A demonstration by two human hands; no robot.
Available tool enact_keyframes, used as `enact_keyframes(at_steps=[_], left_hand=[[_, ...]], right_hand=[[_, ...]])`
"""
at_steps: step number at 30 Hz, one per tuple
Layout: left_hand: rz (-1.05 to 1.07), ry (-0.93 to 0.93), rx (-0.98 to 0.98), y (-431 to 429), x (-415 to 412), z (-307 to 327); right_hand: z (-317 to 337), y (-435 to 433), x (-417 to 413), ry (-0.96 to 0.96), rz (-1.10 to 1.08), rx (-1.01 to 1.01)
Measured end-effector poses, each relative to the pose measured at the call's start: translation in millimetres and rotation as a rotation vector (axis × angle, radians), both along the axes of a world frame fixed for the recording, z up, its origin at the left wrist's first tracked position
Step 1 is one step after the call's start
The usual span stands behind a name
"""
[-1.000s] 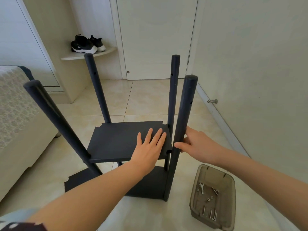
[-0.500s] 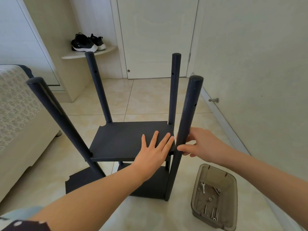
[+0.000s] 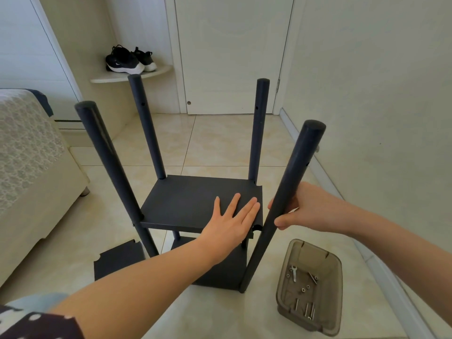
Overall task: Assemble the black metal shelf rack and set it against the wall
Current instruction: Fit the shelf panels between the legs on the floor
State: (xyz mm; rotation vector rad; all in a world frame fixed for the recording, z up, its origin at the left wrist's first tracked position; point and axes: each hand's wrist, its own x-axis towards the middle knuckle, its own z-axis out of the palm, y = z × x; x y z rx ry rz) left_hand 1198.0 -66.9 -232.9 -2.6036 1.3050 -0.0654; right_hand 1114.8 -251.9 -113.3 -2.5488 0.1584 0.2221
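The black metal rack stands on the tiled floor with several upright posts and a middle shelf panel. My left hand lies flat with straight fingers on the panel's near right corner. My right hand grips the near right post, which leans outward to the right, away from the panel's notched corner. A lower shelf panel sits beneath, partly hidden by my left arm. A loose black panel lies on the floor at the left.
A translucent brown plastic tray with screws and a small wrench sits on the floor at the right, close to the wall. A bed fills the left side. A closed door and a corner ledge with black shoes lie beyond.
The near right post has tilted further right in my right hand, its top swinging toward the wall. My left hand stays flat on the panel's corner. The view has shifted closer.
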Motion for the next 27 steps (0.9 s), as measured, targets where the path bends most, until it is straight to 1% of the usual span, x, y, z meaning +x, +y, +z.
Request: enact_keyframes(at_steps=[8, 19, 24, 27], left_hand=[[0.013, 0.010, 0.006, -4, 3, 2], [0.104, 0.047, 0.009, -12, 4, -1], [0.109, 0.057, 0.031, -13, 4, 1], [0.099, 0.060, 0.050, -11, 4, 1]], right_hand=[[-3, 7, 5, -0.055, -0.010, -0.010], [1, 10, 9, -0.040, 0.013, -0.012], [1, 11, 14, -0.035, 0.026, -0.031], [0, 14, 16, -0.063, 0.036, -0.029]])
